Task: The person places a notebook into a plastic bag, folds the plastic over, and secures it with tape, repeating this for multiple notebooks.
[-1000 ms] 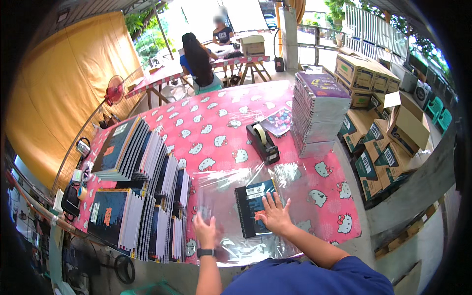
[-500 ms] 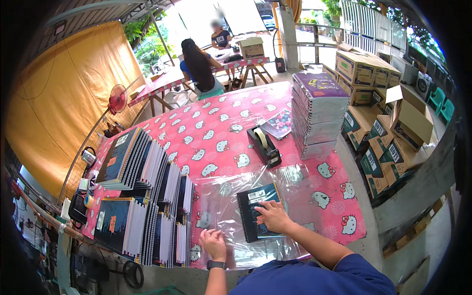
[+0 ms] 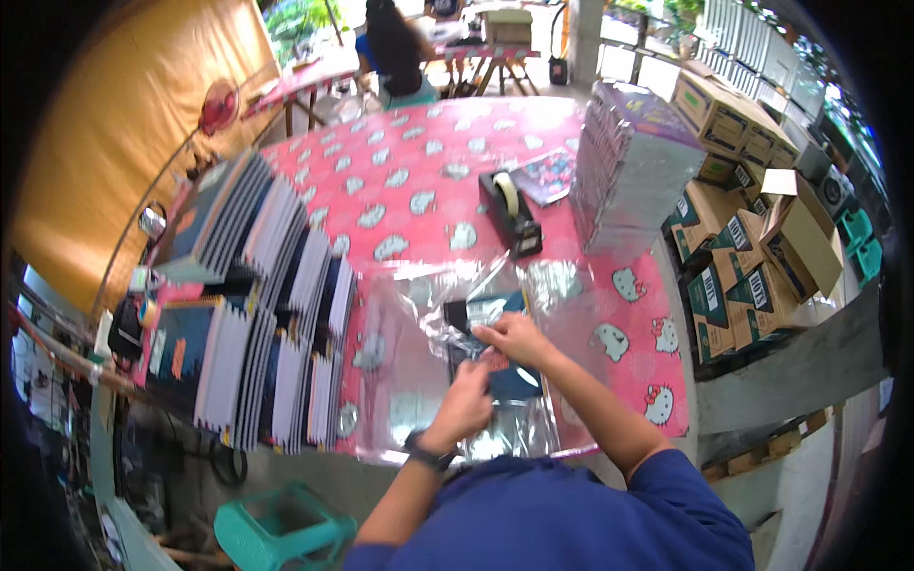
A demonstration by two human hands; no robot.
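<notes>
A dark spiral-bound notebook (image 3: 519,381) lies on a clear plastic sheet (image 3: 409,409) spread over the table. Part of the film is lifted and creased across the notebook's left side. My left hand (image 3: 465,404), with a dark watch on its wrist, is closed on the film at the notebook's lower left; motion blurs its fingers. Just above it, my right hand (image 3: 519,341) is over the notebook's upper part, thumb pointing left, fingers curled against the film. The two hands nearly meet. Beyond them is a black tape dispenser (image 3: 511,211) with a roll of tape.
Stacks of spiral notebooks (image 3: 228,371) cover the table's left side. A tall stack of wrapped notebooks (image 3: 638,176) stands at the far right, beside a flowered booklet (image 3: 547,178). Cardboard boxes (image 3: 752,257) sit right of the table. A green stool (image 3: 281,528) is at lower left.
My left hand has moved from the bare film up and right to the notebook, bringing film over its left side. My right hand's spread fingers have curled in. The view has tilted down.
</notes>
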